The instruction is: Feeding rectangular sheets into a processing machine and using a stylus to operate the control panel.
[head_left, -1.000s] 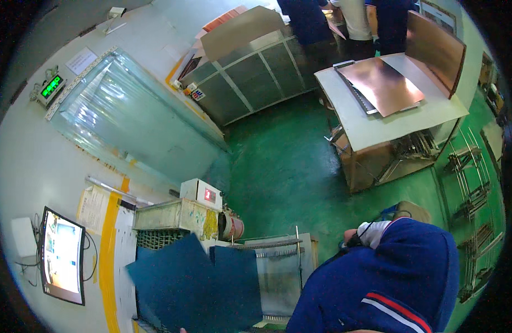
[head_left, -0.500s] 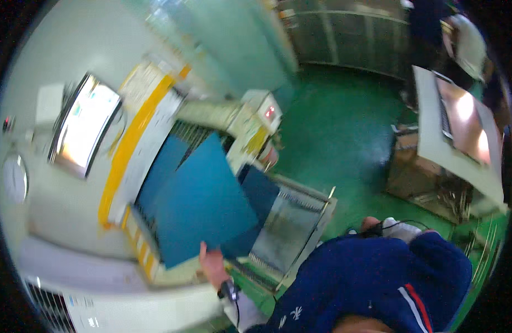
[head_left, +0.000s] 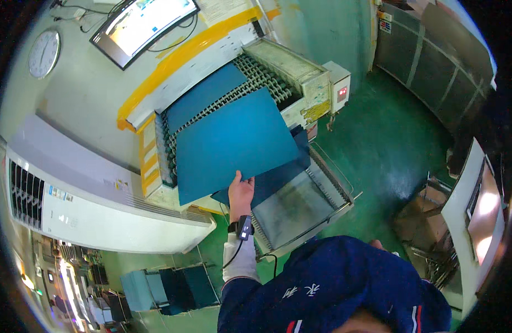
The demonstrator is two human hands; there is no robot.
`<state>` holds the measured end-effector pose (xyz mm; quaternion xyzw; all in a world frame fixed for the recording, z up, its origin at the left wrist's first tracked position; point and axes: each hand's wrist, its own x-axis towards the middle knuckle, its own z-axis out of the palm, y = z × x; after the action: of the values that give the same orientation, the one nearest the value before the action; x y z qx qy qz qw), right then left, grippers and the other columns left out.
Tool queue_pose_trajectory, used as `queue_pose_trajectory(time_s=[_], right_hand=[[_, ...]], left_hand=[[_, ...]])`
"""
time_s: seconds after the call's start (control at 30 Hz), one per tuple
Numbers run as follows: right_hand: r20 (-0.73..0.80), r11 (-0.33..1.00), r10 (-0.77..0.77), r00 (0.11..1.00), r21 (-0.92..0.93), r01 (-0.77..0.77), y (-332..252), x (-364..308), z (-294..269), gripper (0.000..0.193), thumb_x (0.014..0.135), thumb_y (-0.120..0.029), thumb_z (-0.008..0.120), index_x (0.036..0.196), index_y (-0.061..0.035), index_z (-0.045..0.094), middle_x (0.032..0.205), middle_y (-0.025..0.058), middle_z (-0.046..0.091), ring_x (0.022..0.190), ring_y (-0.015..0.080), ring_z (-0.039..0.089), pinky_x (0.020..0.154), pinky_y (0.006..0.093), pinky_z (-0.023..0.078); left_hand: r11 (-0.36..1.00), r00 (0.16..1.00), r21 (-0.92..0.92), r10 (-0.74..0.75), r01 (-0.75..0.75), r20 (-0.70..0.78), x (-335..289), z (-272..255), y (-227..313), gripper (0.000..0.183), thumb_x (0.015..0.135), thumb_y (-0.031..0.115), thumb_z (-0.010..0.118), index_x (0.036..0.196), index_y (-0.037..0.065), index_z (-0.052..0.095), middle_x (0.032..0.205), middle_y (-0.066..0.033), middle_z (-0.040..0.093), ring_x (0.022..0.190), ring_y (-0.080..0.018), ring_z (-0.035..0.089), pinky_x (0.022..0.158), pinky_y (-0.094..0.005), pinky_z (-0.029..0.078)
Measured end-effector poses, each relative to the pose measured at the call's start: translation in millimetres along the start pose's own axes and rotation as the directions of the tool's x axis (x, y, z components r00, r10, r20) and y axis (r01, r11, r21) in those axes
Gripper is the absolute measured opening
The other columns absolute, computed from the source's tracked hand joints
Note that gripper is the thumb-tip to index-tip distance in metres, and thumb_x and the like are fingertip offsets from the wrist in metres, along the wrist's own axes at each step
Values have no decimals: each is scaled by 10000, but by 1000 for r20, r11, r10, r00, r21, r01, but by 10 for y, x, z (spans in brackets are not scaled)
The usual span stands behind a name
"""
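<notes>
My left hand (head_left: 241,191) grips the near edge of a large blue panel (head_left: 234,141), thumb on its upper face and the other fingers partly hidden. The panel is tilted over the near side of a roller conveyor (head_left: 267,83). Farther back on the rollers lies a second blue panel (head_left: 203,97). Under the held one, a dark blue panel (head_left: 278,180) rests over a metal rack (head_left: 295,213) with toothed sides. Only a sliver of my right hand (head_left: 376,244) shows past my blue jacket; its fingers are hidden.
A control box (head_left: 339,89) with a red display is at the conveyor's right end. A white air conditioner (head_left: 111,194) stands left. A screen (head_left: 142,28) hangs on the wall. At right, a tilted board (head_left: 461,216) stands by a cart. Racked panels (head_left: 184,286) stand at lower left.
My view has turned, so the conveyor appears farther up and right. My left hand still holds the blue panel's near edge. My right hand is now mostly hidden by the jacket.
</notes>
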<state>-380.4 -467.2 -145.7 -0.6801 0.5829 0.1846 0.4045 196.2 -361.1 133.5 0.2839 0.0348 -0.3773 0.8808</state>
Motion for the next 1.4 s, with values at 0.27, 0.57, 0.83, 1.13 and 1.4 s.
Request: queue_pose_trajectory(time_s=[0.27, 0.57, 0.83, 1.13, 1.4], right_hand=[[14, 998, 34, 999, 53, -35, -11, -169, -43, 350, 705, -322, 635, 941, -65, 663, 937, 153, 653, 847, 311, 625, 726, 395, 499], [16, 999, 26, 1000, 44, -27, 34, -140, -23, 355, 705, -326, 636, 940, -62, 663, 934, 153, 654, 840, 310, 625, 724, 393, 497], [14, 999, 21, 1000, 40, -21, 16, -134, -45, 359, 705, -330, 636, 939, -60, 664, 931, 153, 655, 834, 308, 625, 723, 391, 496], [18, 999, 18, 1000, 40, -18, 30, -115, -65, 363, 705, -335, 637, 938, -57, 664, 928, 152, 656, 826, 306, 624, 721, 390, 494], [21, 999, 13, 1000, 41, -14, 25, -105, -71, 368, 705, -339, 637, 936, -54, 664, 925, 152, 657, 820, 305, 624, 719, 388, 492]], left_hand=[[999, 998, -43, -5, 2, -55, 438, 41, -112, 204, 908, 180, 507, 1087, 86, 483, 1102, -78, 519, 999, -221, 485, 881, -393, 407], [993, 991, -66, -105, 99, -87, 629, 245, -91, 325, 927, 334, 467, 1124, 76, 457, 1105, -112, 494, 963, -264, 497, 833, -401, 461], [998, 996, -28, -55, 53, -68, 672, 330, -95, 332, 930, 359, 450, 1111, 81, 473, 1062, -118, 518, 937, -256, 513, 780, -381, 502], [998, 998, -35, -49, 47, -44, 773, 292, -65, 310, 936, 348, 441, 1090, 82, 479, 1005, -108, 536, 881, -247, 517, 773, -378, 504], [997, 998, -48, -65, 65, -8, 844, 256, -61, 321, 921, 338, 486, 1095, 69, 484, 1053, -86, 535, 928, -233, 503, 861, -389, 462]])
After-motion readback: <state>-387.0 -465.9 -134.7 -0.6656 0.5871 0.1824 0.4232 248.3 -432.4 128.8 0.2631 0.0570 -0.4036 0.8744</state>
